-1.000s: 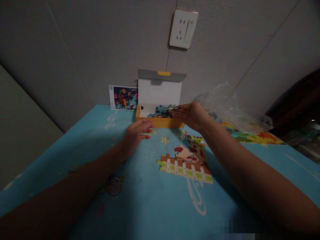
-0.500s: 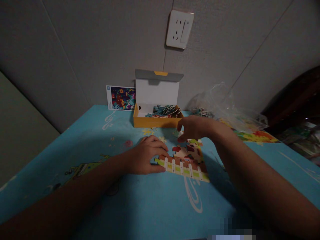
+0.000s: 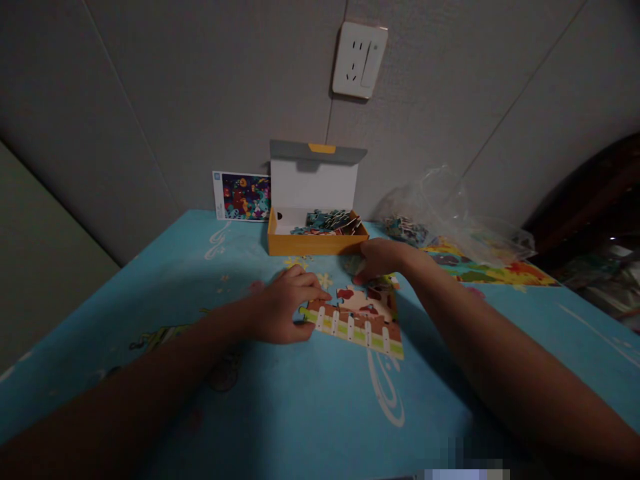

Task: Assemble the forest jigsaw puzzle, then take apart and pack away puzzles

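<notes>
A partly joined jigsaw puzzle (image 3: 367, 323) with a white fence along its near edge lies on the blue patterned tablecloth. At its left edge rests my left hand (image 3: 285, 307), fingers apart, with thumb and fingertips touching the puzzle's border. My right hand (image 3: 381, 260) reaches over the puzzle's far side, close to the front right corner of the open yellow box (image 3: 317, 245). Its thumb and fingers curve toward each other; whether a piece is between them is too dark to tell. Loose puzzle pieces (image 3: 330, 221) fill part of the box.
Left of the box a picture card (image 3: 246, 197) leans against the wall. To the right sit a clear plastic bag (image 3: 445, 200) with pieces inside and a colourful printed sheet (image 3: 520, 272). A socket plate (image 3: 360, 60) is on the wall above.
The joined puzzle has shifted slightly left, along with my left hand. My right hand has moved a little left and down, its fingers now lower by the box corner.
</notes>
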A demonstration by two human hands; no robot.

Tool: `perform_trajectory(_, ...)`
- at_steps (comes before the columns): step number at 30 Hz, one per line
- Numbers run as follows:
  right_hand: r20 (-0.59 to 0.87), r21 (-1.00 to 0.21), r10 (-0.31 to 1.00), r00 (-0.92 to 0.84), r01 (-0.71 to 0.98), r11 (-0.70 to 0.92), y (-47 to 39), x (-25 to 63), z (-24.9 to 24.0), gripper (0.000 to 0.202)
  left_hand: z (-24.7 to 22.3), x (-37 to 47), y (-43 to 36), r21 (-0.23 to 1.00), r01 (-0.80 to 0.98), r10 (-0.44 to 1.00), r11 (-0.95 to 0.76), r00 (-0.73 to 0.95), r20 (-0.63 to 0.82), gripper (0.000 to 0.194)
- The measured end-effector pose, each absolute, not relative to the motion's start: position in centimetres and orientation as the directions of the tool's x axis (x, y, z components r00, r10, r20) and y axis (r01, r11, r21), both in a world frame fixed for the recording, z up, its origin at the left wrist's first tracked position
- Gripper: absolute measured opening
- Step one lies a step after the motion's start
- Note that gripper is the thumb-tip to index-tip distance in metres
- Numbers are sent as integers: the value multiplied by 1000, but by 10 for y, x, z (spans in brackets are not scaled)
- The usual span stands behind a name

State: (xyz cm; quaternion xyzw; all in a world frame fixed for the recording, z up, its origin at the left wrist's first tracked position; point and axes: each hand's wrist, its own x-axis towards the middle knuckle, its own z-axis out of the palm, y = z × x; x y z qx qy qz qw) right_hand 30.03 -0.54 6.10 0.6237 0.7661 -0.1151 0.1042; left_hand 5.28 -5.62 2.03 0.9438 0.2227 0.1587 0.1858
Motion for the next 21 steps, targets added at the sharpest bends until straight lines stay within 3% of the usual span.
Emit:
perform_trajectory(3, -270, 54, 951, -152, 984, 172, -8, 303, 73, 34, 21, 49, -54, 393, 377, 480, -838, 853, 206, 46)
perform_trajectory(5, -241, 12, 949, -205, 977, 214, -12, 302, 86, 26, 22, 47, -52, 376, 374, 469, -848, 860, 200, 43)
perform_trajectory(7, -270, -45, 923, -274, 961, 273, -19, 297, 97, 31, 22, 46, -51, 361, 372, 460, -855, 865, 200, 39)
perform_trajectory(11, -460, -108, 789, -407, 908, 405, -35, 274, 100, 39, 21, 44, -50, 346, 379, 466, -858, 858, 215, 19)
perform_trajectory(14, -519, -85, 749, -411, 897, 434, -42, 257, 86, 37, 19, 44, -49, 351, 394, 481, -849, 853, 205, 30)
perform_trajectory(19, -401, -172, 805, -436, 900, 401, -44, 248, 71, 54, 16, 44, -47, 368, 376, 471, -851, 855, 217, 39)
perform_trajectory(21, -421, -173, 788, -449, 893, 416, -45, 247, 71, 47, 15, 45, -46, 366, 366, 464, -856, 856, 230, 40)
